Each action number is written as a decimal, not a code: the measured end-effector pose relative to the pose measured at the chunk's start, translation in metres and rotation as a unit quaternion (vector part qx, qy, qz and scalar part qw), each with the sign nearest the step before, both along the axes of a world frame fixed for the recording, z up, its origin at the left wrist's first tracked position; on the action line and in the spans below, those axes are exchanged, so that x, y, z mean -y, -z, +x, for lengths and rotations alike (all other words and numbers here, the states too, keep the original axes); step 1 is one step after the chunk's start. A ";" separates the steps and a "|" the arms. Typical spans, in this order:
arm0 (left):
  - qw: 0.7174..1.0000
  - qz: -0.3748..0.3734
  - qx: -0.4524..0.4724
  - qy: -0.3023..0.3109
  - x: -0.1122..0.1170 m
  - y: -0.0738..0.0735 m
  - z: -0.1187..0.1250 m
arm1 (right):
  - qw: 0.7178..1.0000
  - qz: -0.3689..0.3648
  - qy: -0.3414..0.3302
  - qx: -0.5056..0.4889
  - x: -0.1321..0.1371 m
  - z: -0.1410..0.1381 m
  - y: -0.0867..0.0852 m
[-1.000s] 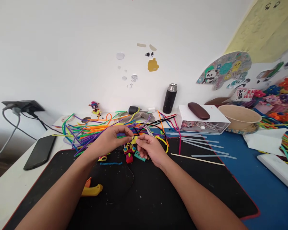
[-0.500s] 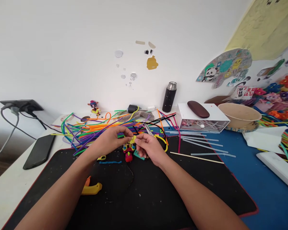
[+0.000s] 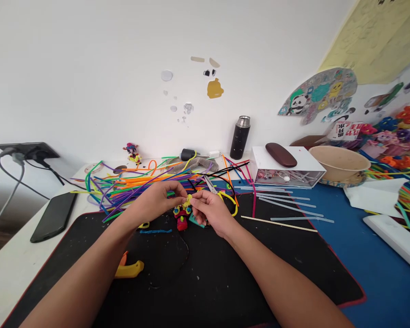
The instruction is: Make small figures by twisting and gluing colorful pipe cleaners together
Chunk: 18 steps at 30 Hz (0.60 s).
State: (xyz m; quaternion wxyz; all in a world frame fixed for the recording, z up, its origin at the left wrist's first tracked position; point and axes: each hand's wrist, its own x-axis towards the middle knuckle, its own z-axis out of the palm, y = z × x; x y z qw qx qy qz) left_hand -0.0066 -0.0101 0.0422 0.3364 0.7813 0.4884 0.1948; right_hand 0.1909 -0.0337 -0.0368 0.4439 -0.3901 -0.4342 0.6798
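Between the fingertips of my left hand (image 3: 164, 197) and my right hand (image 3: 210, 207) is a small twisted yellow pipe-cleaner piece (image 3: 188, 200). Both hands are pinched on it, just above the mat. Right below it lies a small red pipe-cleaner figure (image 3: 182, 219) with blue-and-yellow round parts; the hands partly hide its upper end. A teal flat object (image 3: 197, 221) shows under my right fingers. Scissors with yellow handles (image 3: 228, 200) lie just beyond my right hand. To the left on the mat are a blue twisted strip (image 3: 155, 231) and a small yellow loop (image 3: 144, 225).
A pile of colourful pipe cleaners (image 3: 130, 184) spreads behind my hands. A yellow-handled tool (image 3: 131, 269) lies near my left forearm, and a phone (image 3: 53, 217) at the left. Clear glue sticks (image 3: 294, 206), a white box (image 3: 287, 166) and a black flask (image 3: 240, 137) stand or lie to the right.
The whole view has shifted very slightly. My hands keep their pinch on the yellow piece, with only small finger movement.
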 end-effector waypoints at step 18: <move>0.990 0.092 -0.105 0.002 0.003 0.002 0.008 | 1.000 -0.007 0.007 0.010 0.001 -0.003 0.006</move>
